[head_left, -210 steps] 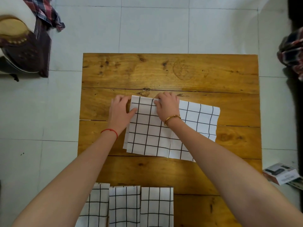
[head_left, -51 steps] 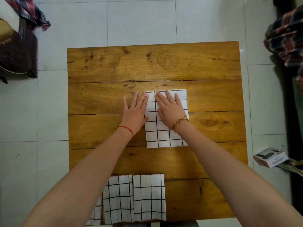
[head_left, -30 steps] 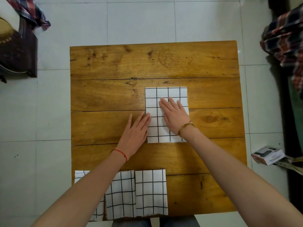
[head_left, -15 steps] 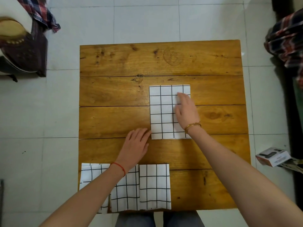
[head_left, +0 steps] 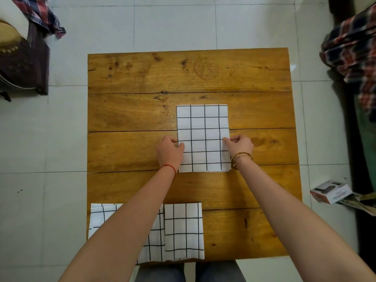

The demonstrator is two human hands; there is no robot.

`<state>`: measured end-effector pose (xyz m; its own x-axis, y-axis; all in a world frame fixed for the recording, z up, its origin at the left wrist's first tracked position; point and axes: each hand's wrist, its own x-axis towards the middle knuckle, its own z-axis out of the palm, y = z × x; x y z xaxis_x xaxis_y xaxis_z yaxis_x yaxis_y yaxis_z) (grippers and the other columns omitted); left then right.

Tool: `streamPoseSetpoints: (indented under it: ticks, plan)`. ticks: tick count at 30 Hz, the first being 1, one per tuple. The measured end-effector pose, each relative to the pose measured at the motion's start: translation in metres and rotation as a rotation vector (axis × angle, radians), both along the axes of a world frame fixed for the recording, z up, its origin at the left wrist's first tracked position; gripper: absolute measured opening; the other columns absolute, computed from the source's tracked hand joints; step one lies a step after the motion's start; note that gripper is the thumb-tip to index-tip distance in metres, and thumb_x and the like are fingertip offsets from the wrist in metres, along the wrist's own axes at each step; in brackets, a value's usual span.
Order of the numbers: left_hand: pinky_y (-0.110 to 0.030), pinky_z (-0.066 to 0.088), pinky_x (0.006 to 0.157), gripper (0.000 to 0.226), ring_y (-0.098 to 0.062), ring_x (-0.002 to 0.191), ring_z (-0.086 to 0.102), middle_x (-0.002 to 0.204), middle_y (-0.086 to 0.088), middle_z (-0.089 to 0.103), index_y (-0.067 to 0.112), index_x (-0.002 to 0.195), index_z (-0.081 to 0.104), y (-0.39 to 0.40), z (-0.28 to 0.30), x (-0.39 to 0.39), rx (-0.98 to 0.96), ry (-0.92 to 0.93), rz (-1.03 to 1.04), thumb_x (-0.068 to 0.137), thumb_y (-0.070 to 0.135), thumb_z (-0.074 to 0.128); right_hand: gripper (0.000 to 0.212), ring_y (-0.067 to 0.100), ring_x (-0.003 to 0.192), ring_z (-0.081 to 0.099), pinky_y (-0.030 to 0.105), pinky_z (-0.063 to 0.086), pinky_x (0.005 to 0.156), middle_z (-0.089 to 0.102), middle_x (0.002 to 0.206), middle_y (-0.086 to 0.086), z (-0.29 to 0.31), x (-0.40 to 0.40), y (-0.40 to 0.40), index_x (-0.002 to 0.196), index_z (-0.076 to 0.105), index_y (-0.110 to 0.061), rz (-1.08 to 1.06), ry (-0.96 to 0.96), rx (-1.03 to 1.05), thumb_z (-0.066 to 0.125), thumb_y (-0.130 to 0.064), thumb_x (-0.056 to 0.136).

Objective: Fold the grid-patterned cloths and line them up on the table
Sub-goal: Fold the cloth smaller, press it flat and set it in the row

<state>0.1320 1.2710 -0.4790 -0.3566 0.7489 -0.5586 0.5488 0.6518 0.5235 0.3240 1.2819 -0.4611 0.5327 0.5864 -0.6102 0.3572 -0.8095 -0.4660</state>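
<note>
Hands work a folded cloth at the centre of a knotty, plank-built wooden table, seen from a head-worn camera. The cloth is white fabric ruled with thin black grid lines, folded into a flat upright rectangle with crisp edges. The left hand, a red thread at its wrist, pinches the cloth's left edge with curled fingers and thumb on top of the fabric; the right hand, wearing a gold bangle, pinches the right edge the same way. Both grip the lower half of the rectangle, which lies flat on the boards. Along the table's near edge, a row of folded grid cloths lies side by side, partly hidden by the left forearm; the rightmost one is fully in view. Bare wood stays open to the right of that row, and across the whole far plank. Pale glossy tiles surround the table, with a small printed box on the floor at right.
</note>
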Motion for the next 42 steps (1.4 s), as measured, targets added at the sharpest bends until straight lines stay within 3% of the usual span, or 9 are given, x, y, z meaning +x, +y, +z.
streamPoseSetpoints:
  ticks: [9,20,23,26,29,33,35,38,42]
  plan:
    - [-0.022,0.046,0.066,0.007,-0.012,0.082,0.057,0.088,0.003,0.061,0.013,0.095,0.062,0.005,0.014,0.001,0.011,-0.07,0.058,0.088,0.016,0.063,0.032,0.011,0.055,0.039,0.021,0.032,0.049,0.043,0.059,-0.003,0.006,0.002,-0.001,0.062,0.044,-0.018,0.069,0.113,0.01,0.067,-0.024,0.084]
    - [-0.01,0.038,0.063,0.04,-0.005,0.095,0.054,0.103,0.01,0.058,0.009,0.131,0.052,0.012,0.033,-0.022,-0.062,-0.51,0.123,0.092,0.012,0.06,0.016,0.012,0.07,0.053,0.018,0.043,0.065,0.052,0.072,-0.001,0.009,0.001,-0.005,0.087,0.056,-0.014,-0.09,0.432,0.105,0.071,-0.019,0.083]
    - [-0.015,0.047,0.079,0.033,-0.002,0.094,0.057,0.099,0.01,0.063,0.009,0.124,0.059,0.013,0.036,-0.032,-0.067,-0.524,0.113,0.091,0.014,0.062,0.02,0.024,0.092,0.066,0.039,0.054,0.086,0.069,0.095,0.01,0.006,0.002,-0.003,0.095,0.061,-0.013,-0.161,0.549,0.099,0.073,-0.019,0.08]
    - [-0.038,0.048,0.101,0.035,-0.019,0.108,0.062,0.11,-0.003,0.068,0.007,0.121,0.063,0.013,0.037,-0.041,-0.06,-0.538,0.151,0.088,0.018,0.067,0.019,0.023,0.085,0.063,0.049,0.05,0.094,0.064,0.082,0.007,0.009,-0.001,-0.001,0.095,0.059,-0.013,-0.203,0.589,0.135,0.071,-0.009,0.081]
    - [-0.031,0.05,0.095,0.04,-0.017,0.103,0.062,0.109,-0.004,0.068,0.008,0.119,0.063,0.015,0.041,-0.046,-0.016,-0.482,0.101,0.084,0.025,0.072,0.027,0.009,0.069,0.055,0.036,0.051,0.092,0.053,0.065,-0.01,0.015,-0.005,0.003,0.101,0.058,-0.012,-0.217,0.528,0.289,0.067,0.005,0.08]
    - [-0.013,0.049,0.076,0.027,-0.007,0.088,0.06,0.097,0.003,0.065,0.013,0.102,0.064,0.013,0.055,-0.048,0.179,-0.274,-0.069,0.081,0.027,0.075,0.041,-0.003,0.059,0.046,0.013,0.048,0.072,0.05,0.086,-0.005,0.029,-0.006,0.002,0.117,0.058,-0.011,-0.009,0.441,0.417,0.062,0.009,0.081]
    - [-0.01,0.045,0.083,0.025,-0.008,0.1,0.057,0.112,0.004,0.06,0.016,0.099,0.063,0.012,0.06,-0.05,0.314,-0.142,-0.173,0.081,0.03,0.074,0.039,0.002,0.063,0.044,0.013,0.047,0.071,0.049,0.097,-0.001,0.035,-0.005,0.002,0.114,0.063,-0.017,0.199,0.324,0.454,0.063,0.005,0.082]
    - [-0.03,0.041,0.105,0.022,-0.008,0.123,0.046,0.132,0.016,0.049,0.02,0.089,0.062,0.01,0.071,-0.055,0.438,-0.11,-0.244,0.08,0.036,0.074,0.029,0.009,0.075,0.047,0.016,0.043,0.074,0.048,0.101,0.0,0.041,-0.003,0.001,0.101,0.069,-0.019,0.454,0.146,0.502,0.065,0.0,0.081]
    - [-0.045,0.04,0.109,0.018,-0.004,0.126,0.048,0.13,0.018,0.056,0.018,0.088,0.063,0.007,0.086,-0.058,0.486,-0.215,-0.273,0.081,0.031,0.074,0.013,0.012,0.082,0.053,0.019,0.042,0.077,0.056,0.094,-0.005,0.052,0.002,0.0,0.089,0.069,-0.016,0.562,0.038,0.546,0.066,-0.005,0.083]
